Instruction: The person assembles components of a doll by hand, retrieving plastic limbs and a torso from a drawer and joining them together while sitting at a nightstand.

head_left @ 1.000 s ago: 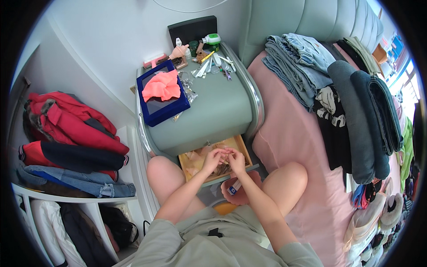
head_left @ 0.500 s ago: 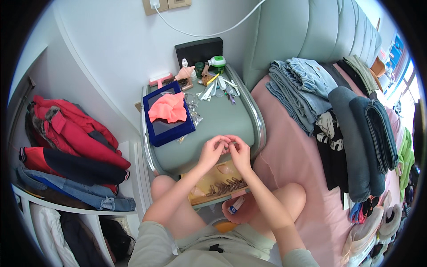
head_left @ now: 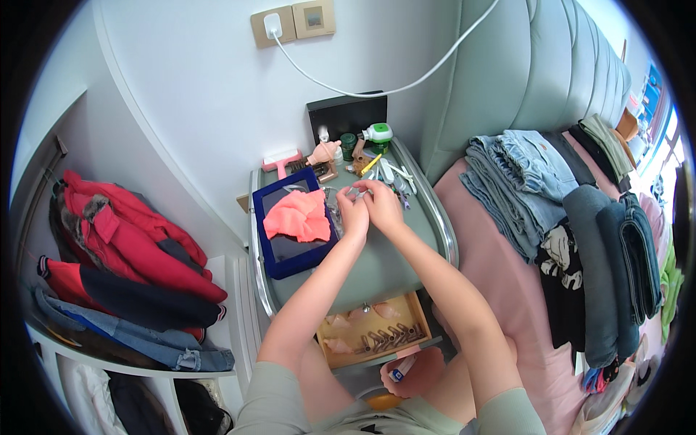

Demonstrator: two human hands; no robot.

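Observation:
My left hand (head_left: 353, 215) and my right hand (head_left: 382, 205) are together over the back of the grey-green bedside table (head_left: 377, 272), fingertips pinching a small pale item (head_left: 353, 192) that is too small to make out. Just left of them sits a dark blue tray (head_left: 284, 257) with a crumpled coral cloth (head_left: 297, 216) on it. Behind the hands lie small bottles (head_left: 377, 133), pens and a pink brush (head_left: 279, 161). Below my forearms the table's drawer (head_left: 373, 330) stands pulled out, with small brown pieces in it.
A black box (head_left: 346, 116) leans on the wall under a socket with a white cable (head_left: 377, 87). Folded jeans and dark clothes (head_left: 580, 217) are stacked on the pink bed at right. Red jackets (head_left: 123, 239) lie on a shelf at left.
Both hands have risen from the open drawer to the back of the tabletop, staying together. My head has tilted up, so the wall and socket came into view.

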